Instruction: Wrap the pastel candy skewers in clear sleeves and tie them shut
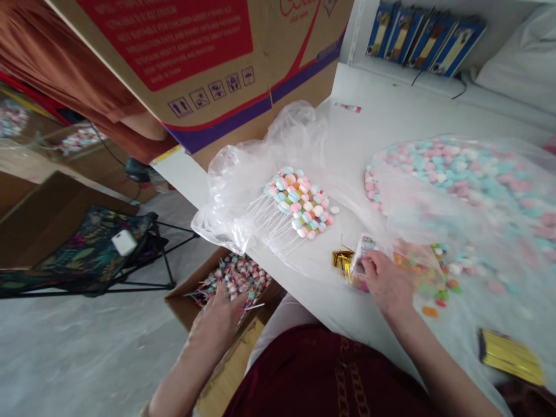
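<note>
My left hand [217, 318] reaches down over a cardboard box [180, 301] beside the table, its fingers apart. Inside that box lie many wrapped marshmallow lollipops [243, 275]. A white stick [254, 306] shows by my left thumb; I cannot tell whether they touch. At the table's near edge my right hand [388, 284] is closed, thumb and finger pinching a small printed plastic wrapper [367, 244]. Gold twist ties [343, 260] lie just left of the wrapper. Farther left, a pile of marshmallow skewers [299, 202] rests on clear plastic, white sticks toward the table edge.
Loose pastel marshmallows [456, 168] lie under clear plastic at the right, with orange and green gummies [428, 275] nearer. A gold bundle [510, 354] sits at lower right. A large carton [243, 63] stands at the back. A folding chair [87, 243] holds a phone [124, 242]; a person [87, 75] stands behind.
</note>
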A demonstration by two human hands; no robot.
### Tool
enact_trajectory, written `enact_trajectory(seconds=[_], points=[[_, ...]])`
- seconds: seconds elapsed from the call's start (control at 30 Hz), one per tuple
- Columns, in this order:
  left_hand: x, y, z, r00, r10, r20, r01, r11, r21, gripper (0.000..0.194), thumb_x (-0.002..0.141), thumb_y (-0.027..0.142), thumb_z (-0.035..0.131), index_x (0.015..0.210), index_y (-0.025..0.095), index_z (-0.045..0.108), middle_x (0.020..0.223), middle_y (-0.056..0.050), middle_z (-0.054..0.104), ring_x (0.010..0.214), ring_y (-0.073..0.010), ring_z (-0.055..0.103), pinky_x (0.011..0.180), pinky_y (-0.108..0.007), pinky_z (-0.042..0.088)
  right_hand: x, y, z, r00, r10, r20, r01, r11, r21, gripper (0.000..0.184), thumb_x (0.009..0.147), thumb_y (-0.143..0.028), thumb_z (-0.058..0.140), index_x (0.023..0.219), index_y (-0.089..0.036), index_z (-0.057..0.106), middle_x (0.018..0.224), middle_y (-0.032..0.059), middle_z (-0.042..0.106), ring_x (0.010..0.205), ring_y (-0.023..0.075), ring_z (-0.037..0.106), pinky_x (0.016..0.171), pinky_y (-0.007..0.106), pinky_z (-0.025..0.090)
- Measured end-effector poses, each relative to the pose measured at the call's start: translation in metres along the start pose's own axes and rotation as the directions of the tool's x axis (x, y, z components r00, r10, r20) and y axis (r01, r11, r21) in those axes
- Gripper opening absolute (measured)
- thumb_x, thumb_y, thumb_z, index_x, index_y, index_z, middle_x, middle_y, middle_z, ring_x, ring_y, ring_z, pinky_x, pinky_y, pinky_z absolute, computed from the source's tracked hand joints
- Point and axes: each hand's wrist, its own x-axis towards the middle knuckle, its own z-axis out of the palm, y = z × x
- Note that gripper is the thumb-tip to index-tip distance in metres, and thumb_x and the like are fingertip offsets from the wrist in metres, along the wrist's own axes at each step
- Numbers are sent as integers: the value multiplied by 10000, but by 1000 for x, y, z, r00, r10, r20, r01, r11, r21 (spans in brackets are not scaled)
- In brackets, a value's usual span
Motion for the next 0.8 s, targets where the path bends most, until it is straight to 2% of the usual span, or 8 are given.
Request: enact_trajectory(seconds=[0.07, 0.17, 0.3, 0.43, 0.57, 0.67, 0.73, 0.8], points=[[7, 19, -5, 999, 23, -36, -23, 1000, -14, 387, 873, 217, 423, 1156, 240, 686, 1190, -136, 658, 1058, -286, 624, 904, -400, 470, 4, 21, 4, 995, 86, -41, -89, 992, -92, 223, 907, -408, 503, 914, -197, 573, 759, 66, 663, 654, 206, 605, 552, 287, 337], [18, 63, -15, 990, 86, -110, -111, 962, -248, 354, 881, 270, 447, 1121, 251, 707, 1024, -102, 729, 949, -265, 665, 881, -382, 489, 5, 34, 12, 992, 124, -19, -125, 991, -48, 195, 854, -385, 564, 931, -207, 568, 757, 41, 653, 630, 194, 591, 542, 279, 328], [31, 125, -23, 960, 209, -188, -280, 658, -699, 299, 838, 219, 499, 1013, 246, 740, 1028, -59, 729, 951, -214, 655, 913, -338, 476, 2, 33, 13, 976, 214, -43, -209, 972, 108, 188, 847, -258, 506, 998, -218, 611, 651, 8, 625, 553, 178, 551, 511, 272, 317], [42, 170, -20, 964, 266, -10, -87, 279, -956, 274, 772, 204, 580, 1007, 195, 722, 814, -43, 694, 722, -157, 606, 690, -274, 495, -9, 33, 0, 949, 243, -200, -243, 970, 23, 291, 887, -257, 443, 1080, -201, 653, 642, 39, 628, 569, 197, 553, 542, 290, 336], [48, 191, -13, 936, 317, 150, 128, 88, -988, 379, 696, 281, 704, 1050, 150, 675, 742, -15, 636, 595, -111, 512, 521, -225, 418, -19, 26, -15, 918, 175, -356, -85, 964, 253, 252, 878, -309, 505, 1010, -185, 680, 795, 83, 688, 724, 216, 613, 699, 341, 442], [48, 192, -11, 908, 381, 177, 207, -39, -978, 445, 624, 308, 786, 1021, 143, 672, 775, -14, 640, 612, -100, 515, 534, -215, 404, -20, 4, -20, 964, 205, -166, -47, 754, 656, 266, 830, -317, 583, 1058, -193, 642, 769, 34, 661, 684, 179, 596, 679, 324, 472], [47, 186, -11, 899, 397, 185, 260, -146, -954, 372, 616, 328, 799, 906, 125, 685, 755, -23, 643, 643, -113, 547, 590, -231, 426, -17, -18, -18, 984, 158, 85, -156, 523, 838, 293, 810, -313, 602, 1082, -204, 608, 696, -16, 612, 603, 146, 551, 592, 286, 455], [48, 175, -10, 934, 306, 187, 261, -225, -939, 298, 620, 339, 798, 767, 114, 670, 712, -26, 635, 639, -118, 554, 620, -244, 433, -9, -40, -14, 966, 77, 248, -258, 387, 885, 286, 776, -308, 628, 1040, -202, 598, 636, -48, 571, 554, 121, 506, 540, 254, 419]])
